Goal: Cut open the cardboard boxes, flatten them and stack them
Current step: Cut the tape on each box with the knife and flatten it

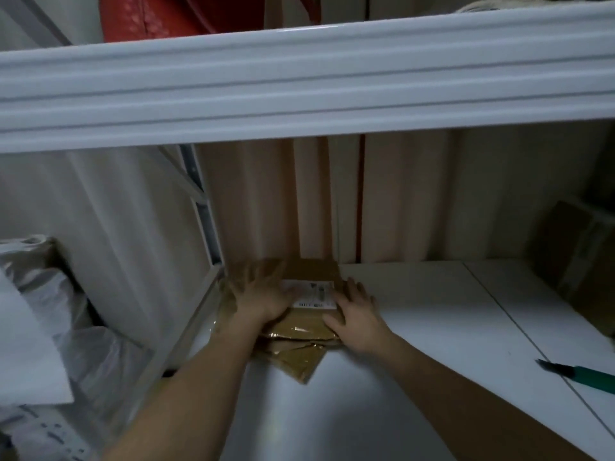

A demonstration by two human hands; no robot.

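Both hands are pressing flat, fingers spread, on the flattened cardboard stack at the counter's back-left corner: left hand, right hand; probably squashing it flat; knife lying aside, well apart.

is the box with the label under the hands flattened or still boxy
Flattened: the labelled box lies flat on the cardboard stack, with the left hand and right hand pressing it.
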